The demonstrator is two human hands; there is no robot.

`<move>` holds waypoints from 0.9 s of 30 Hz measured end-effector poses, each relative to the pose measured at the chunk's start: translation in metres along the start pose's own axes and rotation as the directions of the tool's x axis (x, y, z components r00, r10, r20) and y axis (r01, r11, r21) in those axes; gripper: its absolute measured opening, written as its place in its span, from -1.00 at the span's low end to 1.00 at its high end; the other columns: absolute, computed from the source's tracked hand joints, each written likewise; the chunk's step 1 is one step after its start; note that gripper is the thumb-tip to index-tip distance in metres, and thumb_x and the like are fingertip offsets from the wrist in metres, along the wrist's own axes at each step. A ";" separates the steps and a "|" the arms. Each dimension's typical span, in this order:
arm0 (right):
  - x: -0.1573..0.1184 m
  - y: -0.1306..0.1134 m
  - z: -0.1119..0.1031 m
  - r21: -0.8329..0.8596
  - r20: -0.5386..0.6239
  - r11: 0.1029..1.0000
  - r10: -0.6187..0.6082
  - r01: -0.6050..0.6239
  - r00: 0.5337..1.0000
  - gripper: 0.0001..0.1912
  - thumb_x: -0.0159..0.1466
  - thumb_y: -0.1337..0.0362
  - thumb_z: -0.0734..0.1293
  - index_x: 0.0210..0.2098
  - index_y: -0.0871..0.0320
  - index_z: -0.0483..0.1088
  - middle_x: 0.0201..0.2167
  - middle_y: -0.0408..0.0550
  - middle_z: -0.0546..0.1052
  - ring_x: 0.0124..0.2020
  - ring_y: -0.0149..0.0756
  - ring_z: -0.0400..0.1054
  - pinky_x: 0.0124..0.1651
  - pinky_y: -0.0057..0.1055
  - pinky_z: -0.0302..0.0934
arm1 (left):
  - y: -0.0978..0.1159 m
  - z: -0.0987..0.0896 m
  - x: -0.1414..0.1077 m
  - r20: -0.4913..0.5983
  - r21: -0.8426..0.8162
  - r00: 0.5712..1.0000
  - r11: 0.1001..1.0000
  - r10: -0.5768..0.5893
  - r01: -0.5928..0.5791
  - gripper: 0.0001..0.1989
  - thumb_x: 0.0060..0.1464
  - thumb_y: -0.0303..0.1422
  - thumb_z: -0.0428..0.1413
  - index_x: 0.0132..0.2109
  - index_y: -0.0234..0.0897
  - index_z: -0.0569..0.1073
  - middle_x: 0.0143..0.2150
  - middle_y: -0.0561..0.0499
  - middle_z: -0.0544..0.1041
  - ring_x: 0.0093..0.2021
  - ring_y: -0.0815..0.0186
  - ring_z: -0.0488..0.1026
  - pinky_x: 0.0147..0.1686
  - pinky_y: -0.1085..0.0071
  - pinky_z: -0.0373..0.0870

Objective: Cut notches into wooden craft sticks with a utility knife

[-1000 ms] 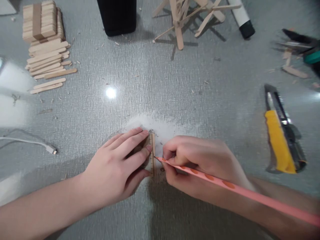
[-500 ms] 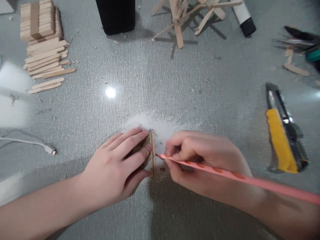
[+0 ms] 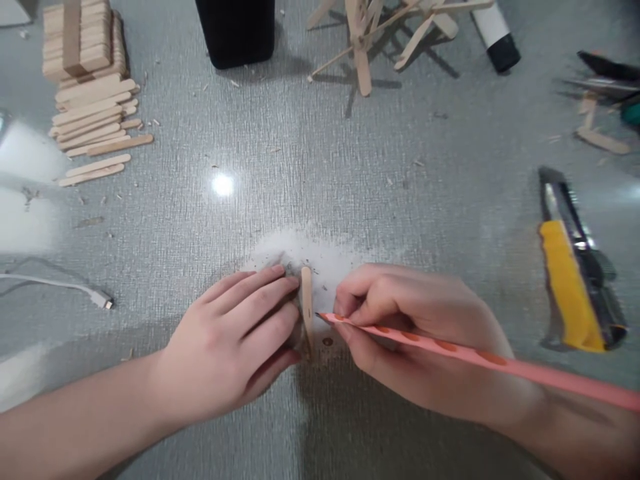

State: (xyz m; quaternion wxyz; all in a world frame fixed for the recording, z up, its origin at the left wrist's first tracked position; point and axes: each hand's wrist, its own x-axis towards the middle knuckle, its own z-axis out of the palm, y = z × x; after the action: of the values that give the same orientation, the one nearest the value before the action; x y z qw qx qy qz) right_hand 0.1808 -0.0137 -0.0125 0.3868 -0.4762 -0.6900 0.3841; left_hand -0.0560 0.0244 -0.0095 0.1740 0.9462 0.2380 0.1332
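A single craft stick (image 3: 307, 293) lies roughly upright in view on the grey table, with a small dark pencil mark near its middle. My left hand (image 3: 240, 333) is just left of it, palm down, fingers curled over what looks like a clear ruler (image 3: 299, 320), mostly hidden beneath them. My right hand (image 3: 400, 320) pinches a pink pencil (image 3: 450, 350) with orange spots. The pencil's tip points left, close to the stick's right edge and apart from it.
A bundle of craft sticks (image 3: 90, 40) and loose sticks (image 3: 95, 117) lie upper left. A black box-like object (image 3: 237, 33) and a stick structure (image 3: 361, 47) stand at the back. A yellow utility knife (image 3: 573, 287) lies right; a white cable (image 3: 75, 285) lies left.
The ruler's marked edge lay over the stick; now it has drawn back left under my left hand, baring the stick. The pencil tip has shifted slightly right and down.
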 end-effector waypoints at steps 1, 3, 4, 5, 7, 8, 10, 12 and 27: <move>0.000 0.000 0.000 0.010 -0.006 1.000 -0.002 0.002 1.000 -0.77 0.24 0.52 0.32 -0.40 0.08 0.27 -0.43 -0.20 0.52 -0.51 -0.48 0.37 -0.46 -0.49 0.26 | 0.000 0.000 0.000 -0.003 0.013 1.000 1.000 0.001 -0.001 -0.66 0.23 -0.29 0.22 0.08 -0.38 0.49 0.20 -0.16 0.53 0.29 0.12 0.41 0.25 0.17 0.42; 0.000 0.000 0.001 0.012 -0.027 1.000 -0.016 0.016 1.000 -0.79 0.26 0.52 0.31 -0.38 0.08 0.29 -0.43 -0.19 0.53 -0.48 -0.47 0.40 -0.42 -0.48 0.29 | 0.001 -0.001 0.000 -0.013 0.037 1.000 0.999 0.003 -0.002 -0.68 0.23 -0.28 0.21 0.06 -0.36 0.50 0.16 -0.15 0.55 0.25 0.13 0.45 0.22 0.17 0.45; -0.001 0.000 0.001 0.001 -0.038 0.999 -0.033 0.033 0.999 -0.80 0.28 0.52 0.30 -0.36 0.08 0.31 -0.41 -0.17 0.54 -0.45 -0.45 0.43 -0.39 -0.47 0.32 | 0.002 -0.001 0.000 -0.019 0.047 1.000 0.999 0.004 -0.003 -0.69 0.24 -0.28 0.20 0.05 -0.36 0.51 0.14 -0.14 0.57 0.23 0.14 0.46 0.21 0.18 0.46; -0.001 0.001 0.000 -0.021 -0.048 0.999 -0.051 0.050 0.998 -0.80 0.29 0.53 0.29 -0.33 0.08 0.33 -0.38 -0.14 0.55 -0.41 -0.42 0.47 -0.36 -0.45 0.35 | 0.002 -0.001 0.000 -0.021 0.054 1.000 0.999 0.004 -0.003 -0.70 0.24 -0.29 0.20 0.05 -0.36 0.51 0.13 -0.14 0.57 0.23 0.14 0.47 0.21 0.19 0.46; -0.002 0.004 -0.001 -0.096 -0.055 0.991 -0.094 0.088 0.994 -0.78 0.31 0.54 0.27 -0.21 0.09 0.38 -0.26 -0.06 0.59 -0.27 -0.33 0.53 -0.24 -0.37 0.43 | 0.002 -0.001 0.000 -0.024 0.054 1.000 0.999 0.007 -0.006 -0.72 0.25 -0.30 0.18 0.04 -0.36 0.51 0.14 -0.14 0.57 0.25 0.15 0.45 0.23 0.19 0.44; -0.003 0.006 -0.002 -0.148 -0.040 0.982 -0.124 0.117 0.991 -0.75 0.32 0.55 0.25 -0.13 0.09 0.40 -0.19 -0.02 0.60 -0.19 -0.28 0.54 -0.17 -0.32 0.45 | 0.002 -0.001 0.000 -0.025 0.044 1.000 0.999 0.012 -0.010 -0.73 0.25 -0.31 0.18 0.04 -0.36 0.51 0.15 -0.13 0.56 0.26 0.15 0.43 0.25 0.20 0.42; -0.004 0.009 -0.004 -0.278 0.028 0.942 -0.186 0.186 0.982 -0.67 0.34 0.56 0.21 -0.03 0.09 0.42 -0.07 0.01 0.61 -0.10 -0.21 0.52 -0.08 -0.23 0.45 | 0.002 -0.001 0.000 -0.026 0.011 0.999 1.000 0.025 -0.025 -0.75 0.25 -0.33 0.18 0.02 -0.36 0.51 0.17 -0.11 0.55 0.27 0.16 0.42 0.27 0.21 0.39; -0.004 0.012 -0.004 -0.402 0.108 0.878 -0.236 0.260 0.966 -0.67 0.38 0.53 0.19 -0.01 0.09 0.44 -0.01 -0.01 0.62 -0.11 -0.17 0.49 -0.10 -0.19 0.44 | 0.002 0.000 0.001 -0.027 -0.020 0.999 0.999 0.035 -0.035 -0.78 0.24 -0.36 0.18 -0.01 -0.36 0.52 0.16 -0.09 0.56 0.26 0.16 0.43 0.27 0.22 0.38; -0.008 0.016 -0.001 -0.438 0.149 0.857 -0.227 0.270 0.962 -0.68 0.38 0.49 0.23 0.04 0.14 0.47 0.06 0.03 0.59 -0.16 -0.12 0.47 -0.17 -0.12 0.37 | 0.007 -0.004 -0.001 -0.050 0.095 0.999 0.995 0.022 -0.017 -0.72 0.23 -0.39 0.15 0.04 -0.40 0.57 0.12 -0.09 0.60 0.12 0.14 0.50 -0.02 0.20 0.39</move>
State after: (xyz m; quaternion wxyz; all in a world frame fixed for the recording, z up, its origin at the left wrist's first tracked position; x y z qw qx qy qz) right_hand 0.1898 -0.0168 -0.0280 0.2788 -0.4418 -0.8333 0.1806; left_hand -0.0555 0.0190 -0.0035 0.1216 0.9520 0.2392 0.1476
